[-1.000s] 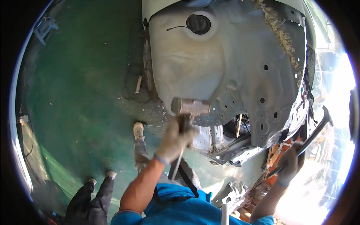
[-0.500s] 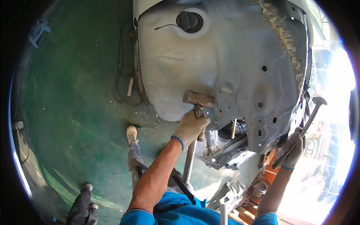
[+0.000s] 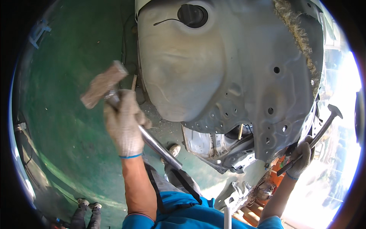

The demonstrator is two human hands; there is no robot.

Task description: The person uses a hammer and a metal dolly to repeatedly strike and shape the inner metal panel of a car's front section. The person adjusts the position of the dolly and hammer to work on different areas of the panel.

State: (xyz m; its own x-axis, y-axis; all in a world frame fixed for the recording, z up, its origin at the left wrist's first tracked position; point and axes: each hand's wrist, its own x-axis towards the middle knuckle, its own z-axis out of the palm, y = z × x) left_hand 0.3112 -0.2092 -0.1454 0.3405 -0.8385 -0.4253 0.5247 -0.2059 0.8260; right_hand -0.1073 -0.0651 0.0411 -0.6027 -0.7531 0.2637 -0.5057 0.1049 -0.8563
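My left hand [image 3: 124, 126], in a pale work glove, grips a sledgehammer [image 3: 103, 84] close below its head. The block-shaped head is rusty brown and slightly blurred, and the bare metal handle slants down to the right. Both are raised over the floor, left of a large grey sheet-metal vehicle body [image 3: 183, 68] and apart from it. At the body's right side my gloved right hand [image 3: 302, 158] is closed around a dark metal bar [image 3: 323, 128] with a flared, flat head at its upper end. Whether the bar touches the body I cannot tell.
A black round fitting [image 3: 192, 16] with a thin cable sits in the far panel. Torn fibre padding [image 3: 295, 26] runs along its right. A wooden stick [image 3: 134, 82] lies beside the body. Bent metal scrap [image 3: 238, 196] is near my right. Another person's legs [image 3: 87, 215] stand lower left.
My left hand has swung the sledgehammer left, away from the body's near edge and out over the green floor. My right hand keeps its hold on the bar. The view has shifted slightly.
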